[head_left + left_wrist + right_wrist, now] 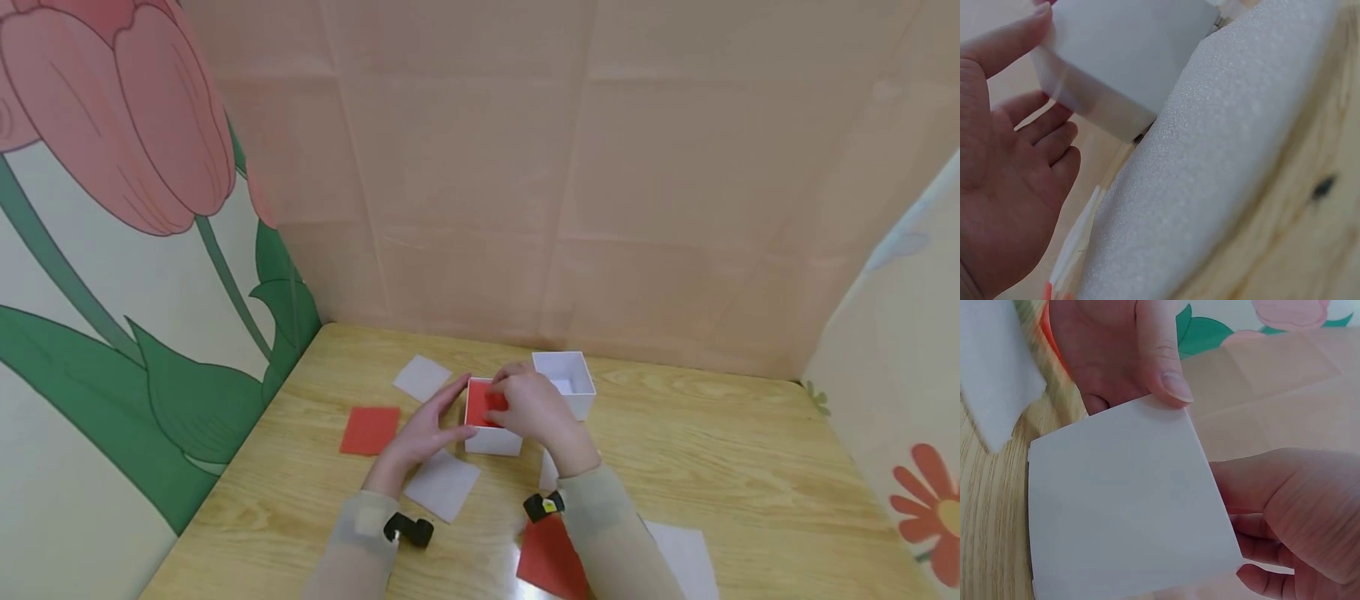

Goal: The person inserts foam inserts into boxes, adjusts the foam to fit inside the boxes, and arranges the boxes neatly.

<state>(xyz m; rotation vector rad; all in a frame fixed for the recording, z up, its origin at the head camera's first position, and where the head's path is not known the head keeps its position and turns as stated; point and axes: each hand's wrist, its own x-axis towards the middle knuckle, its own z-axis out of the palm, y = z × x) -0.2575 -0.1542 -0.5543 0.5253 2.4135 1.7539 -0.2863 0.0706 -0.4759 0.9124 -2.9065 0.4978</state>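
Observation:
A small white open box (pixel 492 442) stands on the table, with a red square sheet (pixel 477 405) at its opening. My left hand (pixel 422 433) holds the box's left side, its thumb at the near top corner and its fingers along the side. In the left wrist view, that thumb rests on the rim of the box (pixel 1122 56). The right hand (pixel 534 407) reaches over the box's right side and pinches the red sheet, with its fingertips partly hidden. In the right wrist view, the box's plain face (pixel 1122 506) hides the sheet.
A second white open box (pixel 577 404) stands just behind on the right. Around lie a red square (pixel 370 430), another red sheet (pixel 551 558) under the right forearm, and white foam sheets (pixel 422 377), (pixel 444 486), (pixel 682 554). A fabric backdrop (pixel 480 208) borders the table's far edge.

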